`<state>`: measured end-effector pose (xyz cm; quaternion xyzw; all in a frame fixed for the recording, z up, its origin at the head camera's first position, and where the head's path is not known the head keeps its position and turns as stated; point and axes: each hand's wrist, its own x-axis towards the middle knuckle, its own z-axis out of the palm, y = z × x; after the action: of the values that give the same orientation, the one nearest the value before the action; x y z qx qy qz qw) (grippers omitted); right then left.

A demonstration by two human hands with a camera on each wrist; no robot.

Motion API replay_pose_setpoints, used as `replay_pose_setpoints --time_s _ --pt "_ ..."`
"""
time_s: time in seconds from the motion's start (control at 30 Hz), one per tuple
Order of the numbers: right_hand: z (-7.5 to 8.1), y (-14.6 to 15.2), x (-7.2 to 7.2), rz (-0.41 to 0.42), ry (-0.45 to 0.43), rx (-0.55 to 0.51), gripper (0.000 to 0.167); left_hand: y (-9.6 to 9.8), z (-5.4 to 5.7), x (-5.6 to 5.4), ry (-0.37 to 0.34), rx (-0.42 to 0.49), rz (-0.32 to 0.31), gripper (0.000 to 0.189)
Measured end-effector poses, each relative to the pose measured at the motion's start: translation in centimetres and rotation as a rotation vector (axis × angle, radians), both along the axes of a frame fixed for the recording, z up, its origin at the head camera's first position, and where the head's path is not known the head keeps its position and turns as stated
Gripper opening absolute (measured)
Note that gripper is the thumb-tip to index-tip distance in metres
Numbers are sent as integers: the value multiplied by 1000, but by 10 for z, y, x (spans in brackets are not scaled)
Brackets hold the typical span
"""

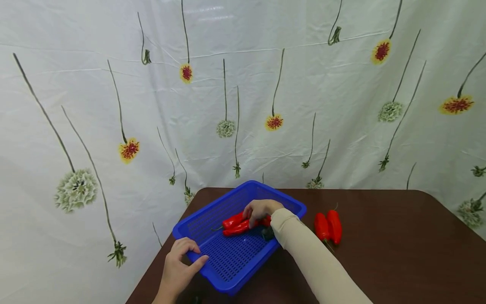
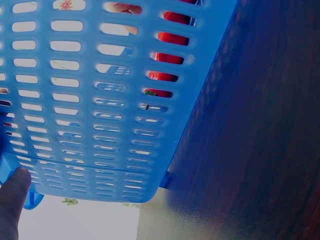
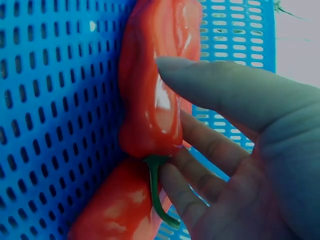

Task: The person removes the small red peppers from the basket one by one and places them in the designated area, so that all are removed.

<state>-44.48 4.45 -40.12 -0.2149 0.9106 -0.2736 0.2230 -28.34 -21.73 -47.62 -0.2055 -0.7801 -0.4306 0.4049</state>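
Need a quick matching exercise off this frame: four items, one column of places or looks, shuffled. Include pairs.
Column 1
1. Left hand
2. Right hand
3. Pepper pair outside the basket
4. Backdrop cloth

Column 2
A. Pale, printed with flowers on long stems
B. Inside the basket, at the red peppers
C. On the dark table, to the right of the basket
D. At the rim of the basket's near left end

Pairs: 1-D, 2-B, 3-C, 4-A
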Motion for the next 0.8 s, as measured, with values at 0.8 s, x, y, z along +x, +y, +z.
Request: replay_pose_setpoints --time_s 0.8 --pt "-4 -2 2 91 -91 91 25 -1 -4 -3 1 -8 19 43"
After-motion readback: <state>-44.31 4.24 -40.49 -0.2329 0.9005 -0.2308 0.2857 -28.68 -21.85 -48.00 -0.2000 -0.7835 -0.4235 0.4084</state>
